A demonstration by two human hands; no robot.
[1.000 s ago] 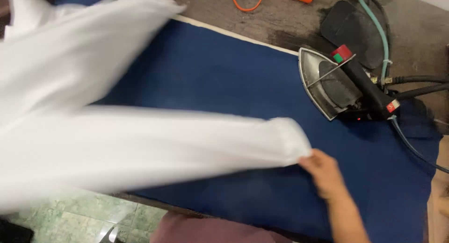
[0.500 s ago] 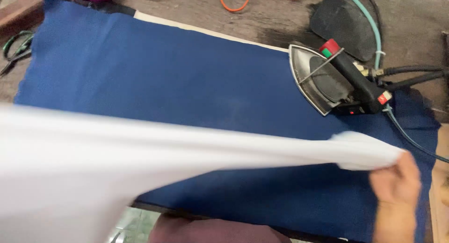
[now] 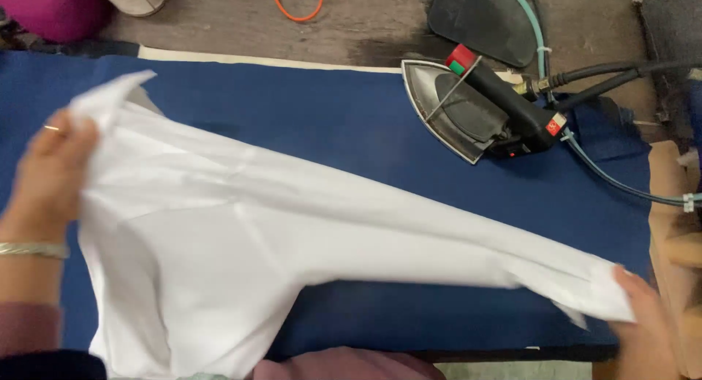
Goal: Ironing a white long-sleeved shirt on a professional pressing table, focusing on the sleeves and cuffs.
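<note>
White shirt [image 3: 241, 234] stretches across the blue ironing pad [image 3: 351, 131], a sleeve drawn out long toward the right. Left hand [image 3: 47, 175] is closed on the cloth near the collar; right hand [image 3: 643, 329] pinches the cuff end. Steam iron [image 3: 475, 106] rests on its side just beyond, apart from the cloth.

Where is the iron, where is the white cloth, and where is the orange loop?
steam iron [image 3: 468, 113], head view, on its shiny metal soleplate.
white garment [image 3: 241, 234], head view, on the wide flat middle of the fabric.
orange loop [image 3: 296, 4], head view, on the curved lower part of the ring.
</note>
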